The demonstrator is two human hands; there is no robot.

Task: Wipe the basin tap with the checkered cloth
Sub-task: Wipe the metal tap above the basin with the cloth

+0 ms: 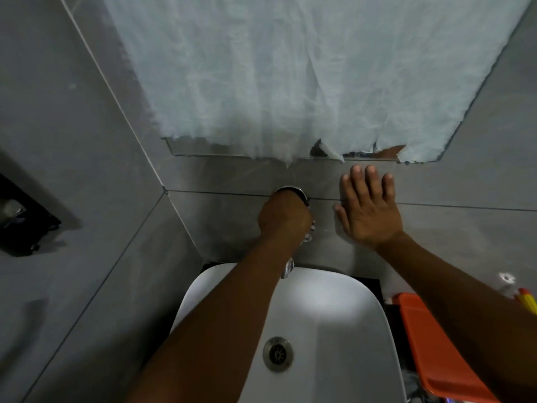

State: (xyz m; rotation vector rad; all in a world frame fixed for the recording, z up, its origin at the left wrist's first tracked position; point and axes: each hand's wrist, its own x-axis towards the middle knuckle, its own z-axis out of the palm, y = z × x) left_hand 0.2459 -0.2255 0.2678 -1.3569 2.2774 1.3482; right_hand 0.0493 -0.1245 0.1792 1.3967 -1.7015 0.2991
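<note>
The chrome basin tap comes out of the grey wall; its round flange (292,189) shows above my left hand and its spout tip (287,269) below my wrist, over the white basin (343,312). My left hand (283,218) is closed in a fist around the tap body, hiding most of it. Small pale bits of the checkered cloth (309,234) peek out at the fist's right edge; its pattern is too small to read. My right hand (369,209) lies flat against the wall tile to the right of the tap, fingers spread, holding nothing.
A mirror covered by a torn pale sheet (290,82) hangs above the tap. The basin drain (277,354) is near the bottom centre. An orange tray (430,344) and a yellow item (527,301) lie right of the basin. A black holder (23,219) is fixed to the left wall.
</note>
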